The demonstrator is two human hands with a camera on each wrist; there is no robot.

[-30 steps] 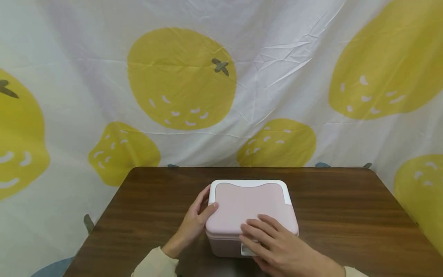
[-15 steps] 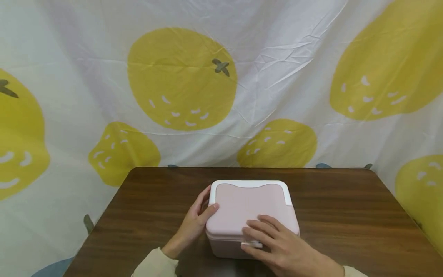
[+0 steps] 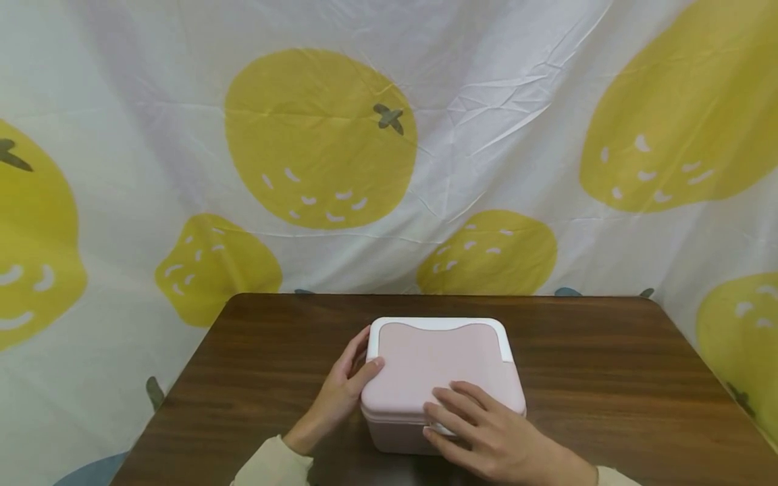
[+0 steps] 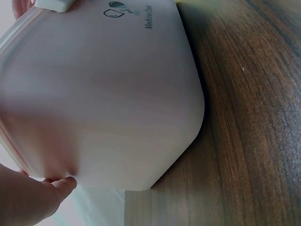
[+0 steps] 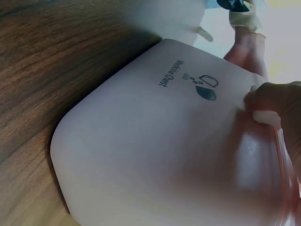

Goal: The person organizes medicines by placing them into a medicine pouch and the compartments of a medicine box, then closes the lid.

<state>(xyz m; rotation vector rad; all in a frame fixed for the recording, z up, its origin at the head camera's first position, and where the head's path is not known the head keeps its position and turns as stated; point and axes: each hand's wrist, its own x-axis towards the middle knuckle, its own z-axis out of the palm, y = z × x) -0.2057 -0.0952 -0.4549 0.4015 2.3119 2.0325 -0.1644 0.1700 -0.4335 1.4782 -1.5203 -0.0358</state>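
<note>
A pale pink medicine chest (image 3: 437,368) with a white handle (image 3: 440,322) folded flat into its lid stands on the wooden table. My left hand (image 3: 339,395) grips its left side, thumb on the lid's edge and fingers down the wall. At the front, my right hand (image 3: 495,432) spreads its fingers over the lid's front edge and the white latch (image 5: 267,117), mostly covering it in the head view. A digit of that hand bends onto the latch in the right wrist view. Printed "Medicine Chest" lettering (image 4: 148,18) marks the front wall. The lid lies down on the box.
The dark wood table (image 3: 608,378) extends to both sides of the chest and behind it. A white cloth with yellow lemon prints (image 3: 322,142) hangs along the table's back edge. Light sleeves (image 3: 273,462) cover the wrists.
The white latch has swung from hanging down, to sticking out, to mostly hidden under the right fingers. The right hand has shifted slightly; the left hand and chest hold still.
</note>
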